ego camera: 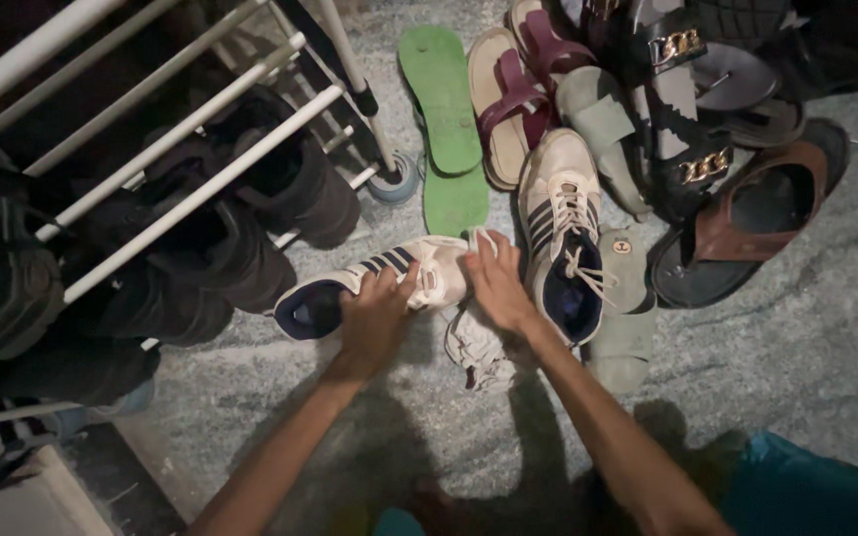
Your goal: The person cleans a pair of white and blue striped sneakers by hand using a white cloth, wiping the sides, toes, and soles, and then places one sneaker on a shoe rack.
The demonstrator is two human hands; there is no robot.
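Head view is looking straight down at a grey floor (796, 377) crowded with footwear, so going big to small: a white-barred shoe rack (181, 149) is filling the whole 9 to 11 o'clock side, with dark shoes (250, 238) sitting under its bars. Up at 12 to 2 o'clock a heap of sandals is lying around: a green flip-flop (441, 109), a maroon-strapped sandal (508, 109), a black sandal with gold chain trim (682, 129) and a brown slide (747, 223). Right in the middle, the white sneaker with navy stripes (389, 278) is lying on its side, long axis running from about 8 o'clock (the open heel end) to 2 o'clock (the toe), just beyond both hands. The left hand (374, 318) is curling over its middle from the 6 o'clock side, fingers pressing down on the upper. The right hand (497, 283) is touching the toe end at 3 o'clock of the shoe, fingers bunched together and seemingly pinching a white cloth (479, 347) that is hanging crumpled below it, though I can't quite tell how firm that grip is. Its matching sneaker (563, 238) is standing upright just at 3 o'clock of the right hand, toe pointing to 12. Left hand is the one nearer the shoe's middle.
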